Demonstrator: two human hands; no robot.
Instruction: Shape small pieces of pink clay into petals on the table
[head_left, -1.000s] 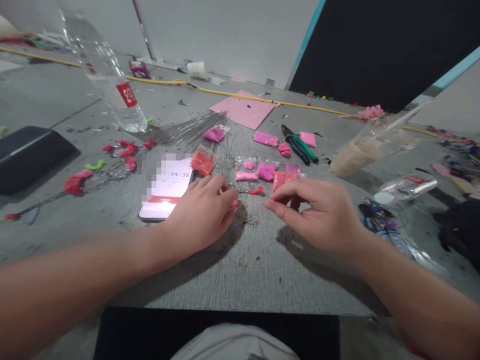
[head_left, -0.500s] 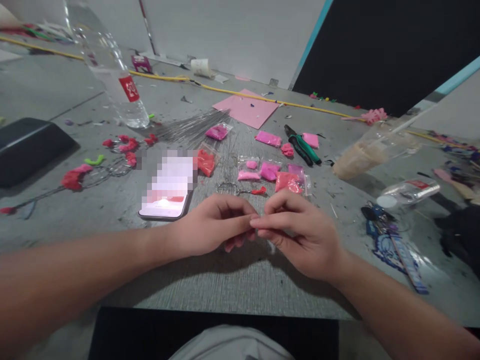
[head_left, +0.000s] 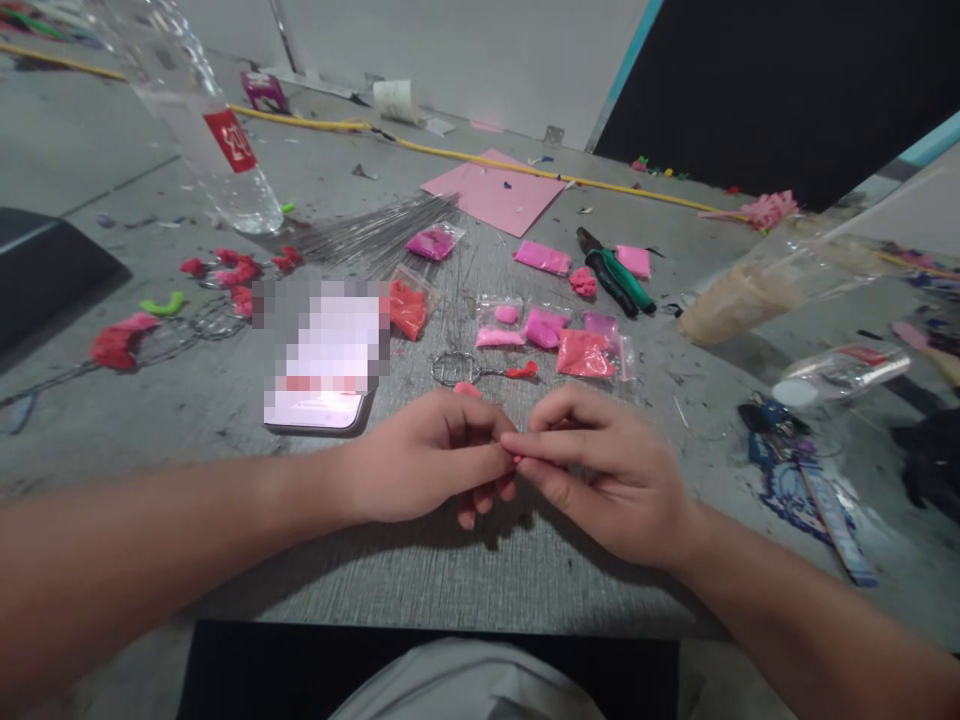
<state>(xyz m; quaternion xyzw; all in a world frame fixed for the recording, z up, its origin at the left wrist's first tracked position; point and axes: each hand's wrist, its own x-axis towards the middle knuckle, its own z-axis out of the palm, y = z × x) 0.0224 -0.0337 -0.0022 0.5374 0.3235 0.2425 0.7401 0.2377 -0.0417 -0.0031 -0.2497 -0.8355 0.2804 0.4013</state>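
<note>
Both hands meet over the near middle of the table (head_left: 480, 590). Right hand (head_left: 607, 475): thumb and index nearly together, pinching a tiny red-pink bit (head_left: 517, 459). Left hand (head_left: 442, 455): fingers half curled, thumb tip at that bit; can't tell if it grips too. Pink lump (head_left: 467, 389) just beyond left knuckles; held or resting, can't tell. Twisted wire loop (head_left: 454, 368) with red tip lies just farther, phone (head_left: 322, 350) left, red bag (head_left: 585, 354) right.
</note>
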